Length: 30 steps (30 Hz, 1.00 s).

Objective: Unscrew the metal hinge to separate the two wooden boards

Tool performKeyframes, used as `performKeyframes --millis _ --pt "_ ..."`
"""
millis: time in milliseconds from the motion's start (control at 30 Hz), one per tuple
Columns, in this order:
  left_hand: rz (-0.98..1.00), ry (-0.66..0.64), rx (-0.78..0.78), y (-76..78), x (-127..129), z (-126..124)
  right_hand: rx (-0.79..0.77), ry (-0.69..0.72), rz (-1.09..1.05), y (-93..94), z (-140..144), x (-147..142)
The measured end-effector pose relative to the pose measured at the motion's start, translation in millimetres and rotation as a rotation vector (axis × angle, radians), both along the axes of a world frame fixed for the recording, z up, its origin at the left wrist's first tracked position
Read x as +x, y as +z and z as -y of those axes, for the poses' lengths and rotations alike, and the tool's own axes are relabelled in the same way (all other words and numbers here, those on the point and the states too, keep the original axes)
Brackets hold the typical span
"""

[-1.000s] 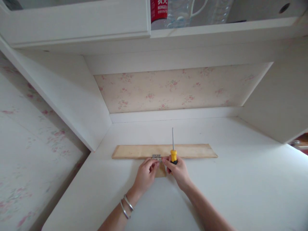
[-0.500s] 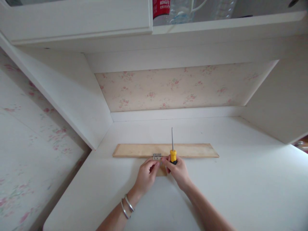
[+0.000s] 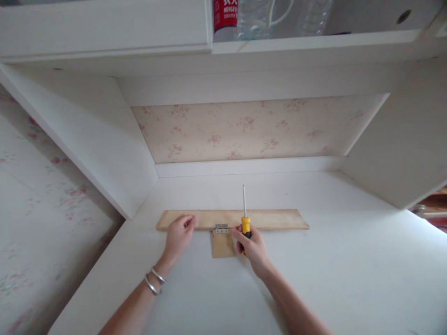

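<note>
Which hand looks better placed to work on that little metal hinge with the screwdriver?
Probably the right hand: it grips the screwdriver beside the hinge. The left hand rests farther left on the long board.

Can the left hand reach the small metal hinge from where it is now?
Probably yes. The left hand rests on the long wooden board, beside the hinge, and nothing lies between them.

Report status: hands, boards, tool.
Left hand on long board. Right hand grips yellow screwdriver, shaft pointing away. Hinge joins small board; nothing in the way.
</note>
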<state>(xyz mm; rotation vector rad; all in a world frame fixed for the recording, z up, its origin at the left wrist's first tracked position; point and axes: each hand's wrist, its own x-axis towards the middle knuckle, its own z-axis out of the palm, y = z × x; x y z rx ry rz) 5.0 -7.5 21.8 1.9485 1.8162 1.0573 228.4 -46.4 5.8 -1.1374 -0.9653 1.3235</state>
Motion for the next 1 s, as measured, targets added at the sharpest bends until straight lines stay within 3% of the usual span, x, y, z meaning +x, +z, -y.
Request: performKeyframes --millis 100,233,433,800,900,1000 --pt "-0.197 0.211 -0.052 10.9 -48.8 -42.0 -0.027 -0.008 0.031 2.2 0.5 3.4" --pt "-0.417 0.369 -0.216 18.4 -100.8 -87.8 -0.042 0.003 0.055 4.1 0.0 6.3" --pt "-0.537 0.369 -0.338 9.6 -125.7 -119.6 -0.058 0.057 0.087 -3.5 -5.6 11.9" --pt "-0.516 0.342 -0.366 2.7 -136.3 -123.3 -0.063 0.105 0.081 -6.4 -10.4 15.9" --pt "-0.462 0.395 -0.271 10.7 -130.8 -108.4 -0.048 0.116 0.017 -2.8 -9.4 16.5" --pt "-0.300 0.373 -0.096 22.1 -106.0 -71.2 -0.005 0.060 0.058 -2.2 -8.7 18.1"
